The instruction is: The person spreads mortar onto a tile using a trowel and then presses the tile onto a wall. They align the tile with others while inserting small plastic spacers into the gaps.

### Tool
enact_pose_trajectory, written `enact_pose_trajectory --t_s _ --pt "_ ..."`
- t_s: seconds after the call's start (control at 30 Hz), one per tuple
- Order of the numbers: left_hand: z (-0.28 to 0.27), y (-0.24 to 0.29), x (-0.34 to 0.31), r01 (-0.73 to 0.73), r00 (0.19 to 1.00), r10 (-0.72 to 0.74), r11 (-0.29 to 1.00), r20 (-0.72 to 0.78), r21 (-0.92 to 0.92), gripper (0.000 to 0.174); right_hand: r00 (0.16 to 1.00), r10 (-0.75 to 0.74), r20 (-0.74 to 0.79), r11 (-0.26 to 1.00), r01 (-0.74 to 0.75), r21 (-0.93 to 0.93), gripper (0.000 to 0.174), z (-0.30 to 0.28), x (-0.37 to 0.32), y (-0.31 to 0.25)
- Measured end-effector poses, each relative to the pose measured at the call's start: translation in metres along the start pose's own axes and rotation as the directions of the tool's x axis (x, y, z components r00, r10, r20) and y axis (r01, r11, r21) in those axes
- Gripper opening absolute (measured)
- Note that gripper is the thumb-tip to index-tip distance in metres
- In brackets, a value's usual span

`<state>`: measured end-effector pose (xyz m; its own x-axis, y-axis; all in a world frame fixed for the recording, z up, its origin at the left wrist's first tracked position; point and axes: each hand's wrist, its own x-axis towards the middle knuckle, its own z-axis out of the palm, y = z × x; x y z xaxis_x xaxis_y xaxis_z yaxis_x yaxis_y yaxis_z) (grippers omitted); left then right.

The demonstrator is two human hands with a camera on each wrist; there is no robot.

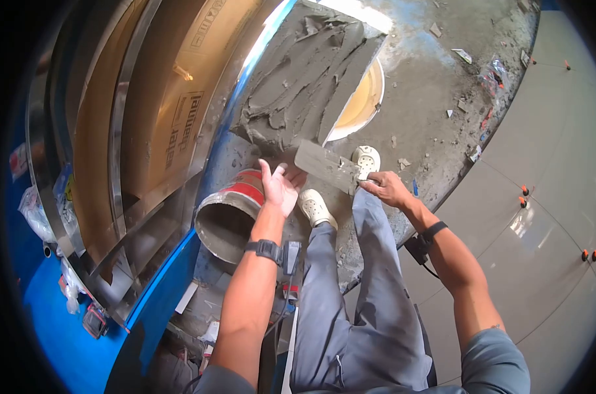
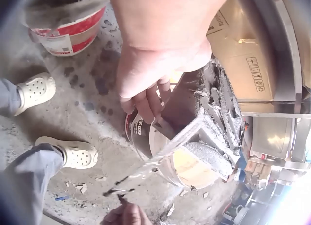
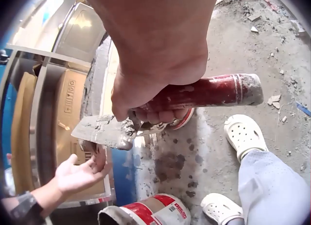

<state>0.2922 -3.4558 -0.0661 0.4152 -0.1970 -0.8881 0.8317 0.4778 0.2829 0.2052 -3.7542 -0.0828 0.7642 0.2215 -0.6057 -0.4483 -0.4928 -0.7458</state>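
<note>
My right hand (image 1: 390, 189) grips a flat trowel (image 1: 327, 165) by its red handle (image 3: 209, 90). The blade reaches left from that hand, smeared with grey mortar, and its far end overlaps the near edge of a slab (image 1: 304, 72) in the head view. Thick, ridged wet mortar covers the slab's top. My left hand (image 1: 281, 189) is palm up with its thumb spread, close by the slab's near corner and the blade tip. In the left wrist view, that hand's fingers (image 2: 150, 101) overlap the slab's side. Beneath the slab stands a white bucket (image 1: 379, 105).
A red-and-white bucket (image 1: 245, 186) lies tipped left of my feet. Cardboard boxes (image 1: 180, 92) in a metal frame stand at left. Grey floor tiles (image 1: 541, 190) with orange-topped spacers lie at right, with debris (image 1: 465, 56) scattered alongside.
</note>
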Motion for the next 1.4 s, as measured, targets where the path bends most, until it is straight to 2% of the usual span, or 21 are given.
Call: enact_pose_trajectory --t_s 0.03,0.07,0.13,0.17,0.27,0.33,0.4,0.43,0.53,0.63,0.73,0.8,0.87,0.93,1.13,1.2,1.27,1.3,1.33,1.37,1.4 --pt "-0.006 0.004 0.003 0.028 0.998 -0.030 0.999 0.061 0.038 0.117 0.999 0.010 0.041 0.999 -0.008 -0.048 0.044 0.011 -0.001 0.011" --pt "-0.011 0.006 0.011 0.021 0.998 -0.023 0.999 0.062 0.029 0.117 0.999 0.005 0.046 0.998 -0.002 -0.056 0.044 0.015 -0.005 0.018" --pt "-0.024 0.006 0.022 0.091 0.994 -0.091 0.996 0.055 0.007 0.114 0.997 -0.010 0.072 0.979 0.025 -0.204 0.043 0.021 -0.022 0.027" --pt "-0.026 0.010 0.023 0.104 0.986 -0.107 0.994 0.127 0.035 0.105 0.994 0.032 0.109 0.960 0.000 -0.281 0.042 0.017 -0.030 0.029" --pt "-0.029 0.014 0.028 0.112 0.980 -0.121 0.992 0.159 0.063 0.107 0.983 0.111 0.146 0.925 -0.048 -0.378 0.042 0.006 -0.052 0.025" --pt "-0.035 0.013 0.026 0.107 0.975 -0.115 0.993 0.192 0.053 0.107 0.987 0.102 0.123 0.923 -0.048 -0.383 0.042 0.000 -0.062 0.013" --pt "-0.044 0.013 0.017 0.014 0.997 -0.029 0.977 0.066 0.212 0.101 0.994 0.072 0.087 0.921 -0.033 -0.388 0.042 -0.007 -0.065 -0.008" --pt "-0.054 0.011 0.008 0.005 0.997 -0.020 0.979 0.073 0.202 0.101 0.994 0.066 0.086 0.916 -0.026 -0.400 0.042 -0.010 -0.064 -0.020" --pt "-0.098 -0.014 -0.040 0.026 0.988 0.031 0.931 -0.151 0.365 0.090 0.995 0.017 0.102 0.876 0.035 -0.481 0.041 -0.015 -0.054 -0.064" --pt "-0.147 -0.061 -0.100 0.076 0.969 0.027 0.913 -0.246 0.400 0.067 0.990 -0.062 0.127 0.806 0.124 -0.578 0.039 -0.012 -0.038 -0.118" --pt "-0.183 -0.106 -0.158 0.126 0.972 -0.002 0.849 -0.236 0.514 0.065 0.991 -0.092 0.099 0.737 0.134 -0.662 0.037 -0.005 -0.011 -0.170" --pt "-0.217 -0.146 -0.178 0.137 0.964 0.000 0.858 -0.266 0.495 0.056 0.991 -0.087 0.098 0.681 0.131 -0.720 0.035 0.001 0.015 -0.192" --pt "-0.247 -0.180 -0.192 0.119 0.961 0.011 0.887 -0.277 0.447 0.053 0.995 0.025 0.095 0.608 0.060 -0.791 0.032 0.010 0.039 -0.208" --pt "-0.252 -0.189 -0.209 0.119 0.957 -0.002 0.915 -0.291 0.385 0.052 0.989 0.137 0.057 0.576 -0.033 -0.817 0.033 0.021 0.046 -0.219" --pt "-0.269 -0.197 -0.232 0.112 0.950 -0.022 0.954 -0.310 0.277 0.046 0.943 0.322 0.083 0.592 -0.132 -0.795 0.038 0.080 0.021 -0.172" --pt "-0.282 -0.210 -0.235 0.024 0.953 0.044 0.976 -0.300 0.217 0.043 0.880 0.287 0.379 0.706 0.073 -0.704 0.038 0.105 0.009 -0.150" --pt "-0.291 -0.222 -0.241 -0.034 0.960 0.077 0.986 -0.268 0.160 0.041 0.831 0.031 0.555 0.841 0.278 -0.464 0.027 0.138 -0.026 -0.197" --pt "-0.294 -0.224 -0.245 -0.047 0.957 0.112 0.970 -0.266 0.239 0.036 0.838 0.111 0.535 0.951 0.067 -0.302 0.031 0.160 -0.040 -0.215" --pt "-0.292 -0.226 -0.249 -0.059 0.953 0.148 0.947 -0.265 0.316 0.030 0.808 0.169 0.565 0.906 0.098 -0.411 0.036 0.192 -0.043 -0.206" --pt "-0.288 -0.228 -0.254 -0.070 0.955 0.151 0.951 -0.256 0.302 0.030 0.765 0.254 0.592 0.951 -0.085 -0.298 0.038 0.213 -0.053 -0.228" --pt "-0.283 -0.230 -0.260 -0.109 0.955 0.199 0.925 -0.220 0.363 0.029 0.668 0.367 0.648 0.926 -0.197 -0.321 0.042 0.236 -0.054 -0.254"
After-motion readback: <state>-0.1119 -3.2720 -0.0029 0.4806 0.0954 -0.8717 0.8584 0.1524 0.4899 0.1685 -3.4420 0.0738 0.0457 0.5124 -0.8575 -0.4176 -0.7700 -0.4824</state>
